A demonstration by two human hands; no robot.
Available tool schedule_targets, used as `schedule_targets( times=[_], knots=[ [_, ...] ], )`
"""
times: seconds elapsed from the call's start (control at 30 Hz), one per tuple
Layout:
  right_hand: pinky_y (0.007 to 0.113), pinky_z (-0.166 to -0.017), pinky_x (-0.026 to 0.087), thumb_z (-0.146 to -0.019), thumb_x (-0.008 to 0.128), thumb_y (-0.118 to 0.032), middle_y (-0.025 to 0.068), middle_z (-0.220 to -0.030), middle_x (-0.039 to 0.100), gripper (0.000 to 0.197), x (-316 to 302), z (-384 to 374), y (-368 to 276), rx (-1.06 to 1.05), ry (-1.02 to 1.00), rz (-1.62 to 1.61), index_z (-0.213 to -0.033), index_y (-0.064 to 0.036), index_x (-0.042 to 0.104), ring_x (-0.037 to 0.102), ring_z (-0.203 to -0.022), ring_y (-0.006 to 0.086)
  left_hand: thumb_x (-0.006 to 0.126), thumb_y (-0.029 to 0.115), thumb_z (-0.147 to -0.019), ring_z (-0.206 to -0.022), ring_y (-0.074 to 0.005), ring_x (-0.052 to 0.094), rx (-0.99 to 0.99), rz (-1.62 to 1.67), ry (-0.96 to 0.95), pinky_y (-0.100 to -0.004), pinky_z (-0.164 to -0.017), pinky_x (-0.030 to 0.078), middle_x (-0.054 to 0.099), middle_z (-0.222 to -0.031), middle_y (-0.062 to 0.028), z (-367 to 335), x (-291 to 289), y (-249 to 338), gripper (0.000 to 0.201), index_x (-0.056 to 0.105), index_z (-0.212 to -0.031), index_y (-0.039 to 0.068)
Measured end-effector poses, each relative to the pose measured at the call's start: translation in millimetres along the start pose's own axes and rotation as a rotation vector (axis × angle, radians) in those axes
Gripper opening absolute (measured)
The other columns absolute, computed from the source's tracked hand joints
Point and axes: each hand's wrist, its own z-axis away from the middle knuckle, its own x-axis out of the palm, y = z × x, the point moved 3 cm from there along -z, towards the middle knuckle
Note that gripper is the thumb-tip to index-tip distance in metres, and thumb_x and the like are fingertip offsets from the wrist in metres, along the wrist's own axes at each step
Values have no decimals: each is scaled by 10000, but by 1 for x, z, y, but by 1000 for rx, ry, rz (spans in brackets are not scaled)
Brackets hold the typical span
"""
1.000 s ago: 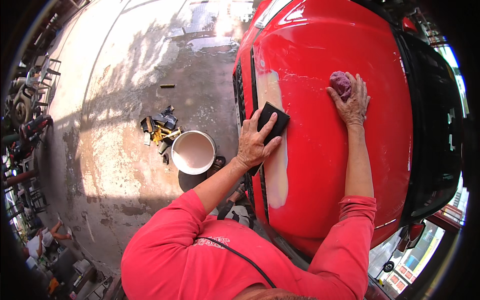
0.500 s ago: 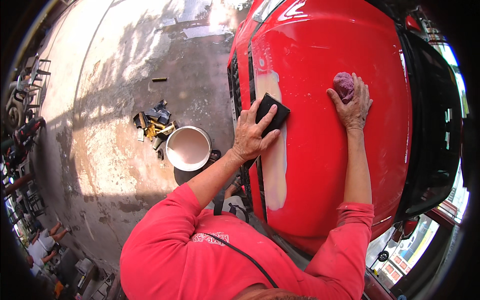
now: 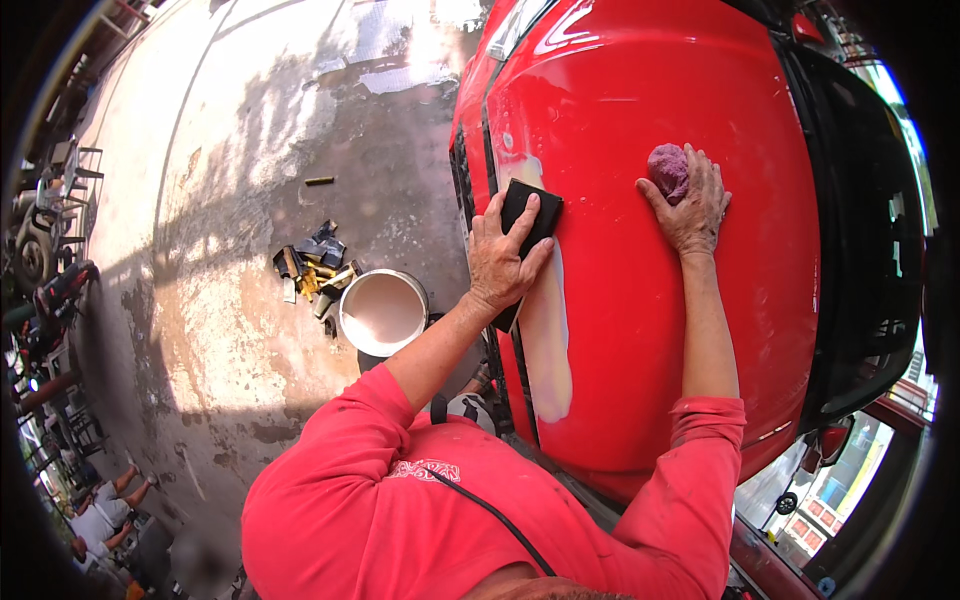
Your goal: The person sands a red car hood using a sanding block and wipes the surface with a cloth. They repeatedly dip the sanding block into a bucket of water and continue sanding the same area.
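Note:
My left hand lies over a black sanding block, gripping it with spread fingers. Under it runs a long pale patch of filler along the front edge of a red car hood. Further right, my right hand rests on the hood and holds a crumpled purple sponge between thumb and fingers. Part of the block is hidden beneath the left hand and wrist.
A white bucket of cloudy liquid stands on the floor left of the car. Beside it lies a heap of black and yellowish scraps, with one small strip further off. The dark windshield is at right. A seated person appears at lower left.
The block under my left hand has shifted slightly up and left along the filler patch. My right hand and the sponge appear slightly further left, as the whole view has shifted a little.

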Motion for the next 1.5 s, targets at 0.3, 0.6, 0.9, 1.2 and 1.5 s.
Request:
schedule_targets(
  times=[0.3, 0.6, 0.9, 1.2, 1.5],
  knots=[
    [774, -1227, 255, -789, 712, -879, 164, -1694, 405, 1111, 2, -5, -5, -2, -24, -9, -1655, -266, 382, 321, -1589, 443, 695, 535, -960, -1293, -471, 542, -134, -110, 104, -528, -1133, 446, 522, -1549, -281, -140, 15, -16, 668, 618, -1546, 223],
    [761, -1259, 230, -782, 674, -919, 156, -1704, 388, 1139, 4, -9, -6, -3, -19, -12, -1662, -269, 358, 296, -1605, 425, 761, 508, -916, -1250, -449, 558, 105, 18, 66, -544, -1075, 488, 529, -1536, -250, -99, 1, -51, 682, 631, -1528, 236],
    [751, -1261, 227, -777, 693, -910, 165, -1705, 380, 1156, 3, -2, 3, 18, -47, 4, -1664, -250, 356, 282, -1610, 427, 799, 500, -886, -1247, -409, 561, 91, 13, -19, -526, -1085, 484, 476, -1575, -234, 10, 1, -7, 736, 608, -1557, 267],
    [765, -1248, 231, -783, 686, -911, 169, -1706, 377, 1155, 6, -9, -6, -14, -60, -8, -1667, -247, 350, 274, -1611, 442, 709, 486, -966, -1296, -459, 540, -191, -60, 149, -534, -1109, 447, 548, -1507, -286, -90, 0, -66, 641, 634, -1520, 173],
    [775, -1234, 238, -782, 684, -912, 161, -1708, 382, 1164, 3, -11, -5, -17, -49, -14, -1672, -244, 343, 273, -1611, 446, 749, 519, -929, -1315, -457, 531, -303, 15, 176, -513, -1154, 434, 534, -1513, -252, -94, 1, -67, 660, 647, -1520, 245]
  ],
)
